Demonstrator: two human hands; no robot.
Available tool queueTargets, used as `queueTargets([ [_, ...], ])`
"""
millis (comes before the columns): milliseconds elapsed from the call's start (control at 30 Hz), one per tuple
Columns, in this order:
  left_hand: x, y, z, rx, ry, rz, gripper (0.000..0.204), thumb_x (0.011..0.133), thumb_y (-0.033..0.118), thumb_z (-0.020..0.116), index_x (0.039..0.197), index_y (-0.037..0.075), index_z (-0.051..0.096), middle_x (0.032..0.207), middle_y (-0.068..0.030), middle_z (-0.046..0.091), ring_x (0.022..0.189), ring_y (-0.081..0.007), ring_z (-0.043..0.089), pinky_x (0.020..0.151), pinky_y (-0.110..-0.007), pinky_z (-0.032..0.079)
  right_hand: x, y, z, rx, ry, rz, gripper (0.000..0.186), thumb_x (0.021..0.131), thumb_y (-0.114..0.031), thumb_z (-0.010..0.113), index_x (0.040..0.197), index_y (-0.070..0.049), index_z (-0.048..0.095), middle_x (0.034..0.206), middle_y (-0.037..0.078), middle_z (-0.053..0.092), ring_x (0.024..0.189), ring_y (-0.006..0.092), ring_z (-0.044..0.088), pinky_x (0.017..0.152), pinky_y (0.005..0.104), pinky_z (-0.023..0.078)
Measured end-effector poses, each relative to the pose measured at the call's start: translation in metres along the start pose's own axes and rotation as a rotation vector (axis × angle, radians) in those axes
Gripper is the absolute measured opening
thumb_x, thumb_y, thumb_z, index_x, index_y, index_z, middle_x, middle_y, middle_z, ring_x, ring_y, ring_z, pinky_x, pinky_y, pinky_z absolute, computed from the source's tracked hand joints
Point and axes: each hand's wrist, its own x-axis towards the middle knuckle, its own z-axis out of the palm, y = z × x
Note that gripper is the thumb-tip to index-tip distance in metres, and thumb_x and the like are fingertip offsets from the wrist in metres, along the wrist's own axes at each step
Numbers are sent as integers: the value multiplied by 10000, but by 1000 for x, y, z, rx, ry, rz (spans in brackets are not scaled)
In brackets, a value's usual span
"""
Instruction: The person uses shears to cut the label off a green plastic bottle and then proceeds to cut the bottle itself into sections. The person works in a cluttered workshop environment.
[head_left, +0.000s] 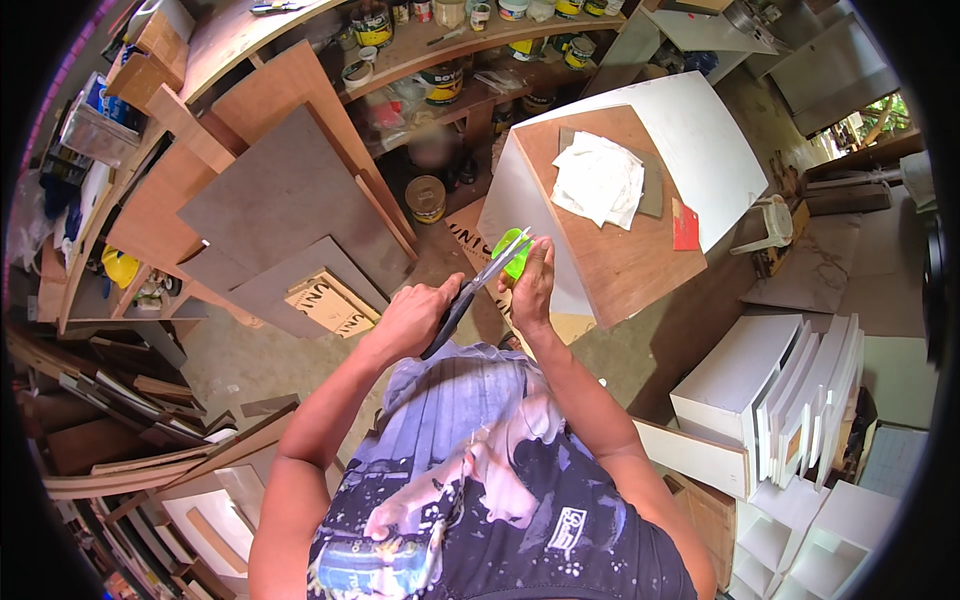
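My left hand (418, 315) is closed round the black handles of a pair of scissors (492, 268). Their metal blades point up and to the right, lying across a bright green, rounded plastic-looking piece (510, 243). The fingers of my right hand (533, 285) pinch that green piece from its right side, close to the blade tips. Both hands are in front of my body, above the floor. Whether the blades have cut into the green piece I cannot make out.
A white cabinet-like box with a wooden top (630, 280) stands ahead to the right, bearing folded white cloths (598, 180) and a red sheet (685, 225). Brown boards (290, 190) lean at left. Shelves of paint cans (372, 25) stand behind. White panels (800, 400) are stacked at right.
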Motion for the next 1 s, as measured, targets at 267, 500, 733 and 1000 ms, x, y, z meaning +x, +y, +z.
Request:
queueTargets([
  [267,-7,7,-16,-440,-86,-12,379,849,168,669,1191,44,565,696,-166,610,620,-323,614,614,-399,474,5,4,-1,76,-38,-119,437,1074,-468,367,1274,-80,391,1103,101,584,896,161,604,754,303,518],
  [500,-12,3,-6,-263,-9,-97,658,818,164,649,1405,-20,416,918,-235,653,865,-396,650,781,-447,490,14,3,-19,196,-187,-107,397,1084,-316,412,1385,-63,351,1254,99,503,1112,182,566,958,332,503],
  [733,-8,-3,0,20,40,-21,809,781,130,646,1493,-44,303,1105,-279,637,1003,-440,620,856,-490,489,6,-7,-18,153,-301,-46,440,1091,-376,359,1386,-49,359,1231,105,539,1072,171,588,872,332,527],
  [1000,-4,-3,-15,54,2,-6,871,807,184,703,1526,-17,253,1227,-253,601,1089,-435,593,904,-475,477,7,-5,-13,70,-227,-63,548,1071,-496,330,1349,-27,386,1065,126,621,822,161,643,662,287,538],
])
